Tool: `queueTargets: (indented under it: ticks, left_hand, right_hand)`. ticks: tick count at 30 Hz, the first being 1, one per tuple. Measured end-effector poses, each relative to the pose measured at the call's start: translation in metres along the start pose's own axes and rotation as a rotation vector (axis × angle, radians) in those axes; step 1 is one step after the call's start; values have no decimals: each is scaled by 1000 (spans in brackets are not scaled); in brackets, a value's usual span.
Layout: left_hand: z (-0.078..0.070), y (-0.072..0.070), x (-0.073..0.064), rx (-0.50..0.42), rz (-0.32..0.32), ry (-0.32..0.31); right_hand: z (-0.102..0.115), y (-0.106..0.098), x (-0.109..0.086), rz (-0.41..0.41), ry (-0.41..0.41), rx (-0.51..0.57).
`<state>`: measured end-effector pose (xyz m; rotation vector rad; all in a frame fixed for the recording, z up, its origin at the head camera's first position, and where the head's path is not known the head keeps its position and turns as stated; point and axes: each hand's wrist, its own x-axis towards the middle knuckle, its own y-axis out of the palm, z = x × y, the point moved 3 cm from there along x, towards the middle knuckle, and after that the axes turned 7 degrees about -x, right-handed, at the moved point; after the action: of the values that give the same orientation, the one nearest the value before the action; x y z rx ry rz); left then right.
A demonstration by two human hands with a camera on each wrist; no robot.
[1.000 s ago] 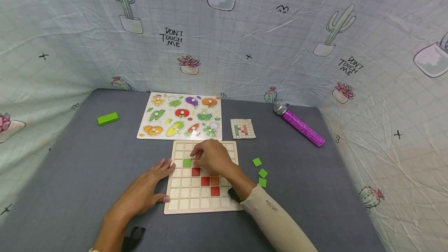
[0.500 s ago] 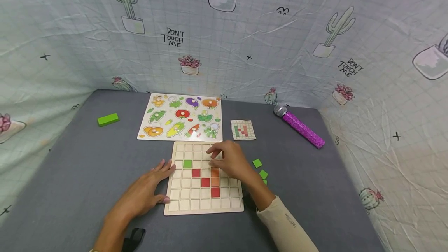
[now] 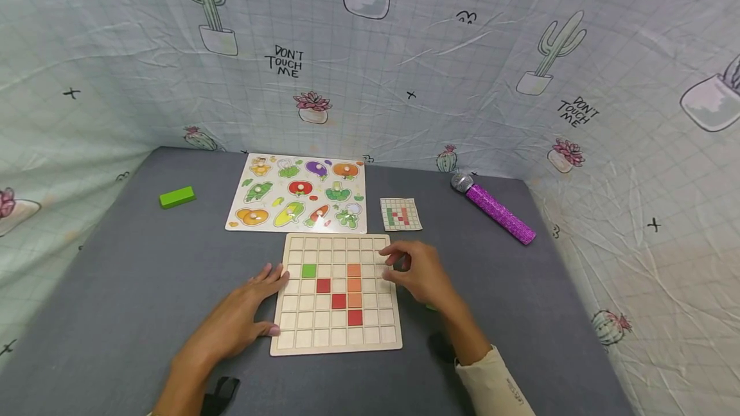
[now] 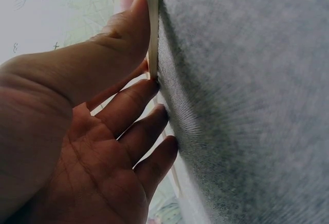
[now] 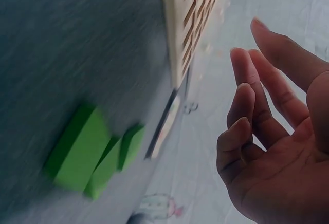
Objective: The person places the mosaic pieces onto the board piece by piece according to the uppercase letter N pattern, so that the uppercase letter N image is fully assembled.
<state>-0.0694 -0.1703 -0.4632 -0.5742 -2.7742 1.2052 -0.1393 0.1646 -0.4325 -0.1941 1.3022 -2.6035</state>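
Grid board (image 3: 315, 338) flat mid-surface (image 3: 127, 300). On it: one green tile (image 3: 309, 271), three red tiles (image 3: 323, 286) stepping diagonally toward near right, three orange tiles (image 3: 354, 285) in a column just far of the nearest red. All look seated in cells.

Left hand (image 3: 239, 313) at the board's left edge, thumb and fingertips against it, fingers extended, no grip. Right hand (image 3: 424, 271) in the air at the right edge, fingers loosely bent, thumb apart, holding nothing. Loose green tiles (image 5: 85, 154) right of the board, three close together in right wrist view, mostly hidden by the right hand and arm in head view.

Risks: too hard a push from the left hand could slide the board right and jolt tiles out of cells. Low right wrist could brush the loose ones and scatter them. Small, flat tiles probably slip easily from a fingertip pinch.

Farther out: vegetable board (image 3: 277, 201) just beyond, edge contact unclear; printed card (image 3: 401, 214) to its right; green block (image 3: 177, 197) far left; purple microphone (image 3: 498, 210) far right, well apart.
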Motion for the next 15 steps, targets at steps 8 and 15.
queueTargets:
  ticks: [8, 15]
  left_hand:
    - [-1, -2, -2, -3, -7, 10]
    - [-2, -3, -1, -5, 3, 3]
  right_hand:
    - [-24, -15, -11, -6, 39, -12]
    - [-44, -29, -16, -18, 65, -39]
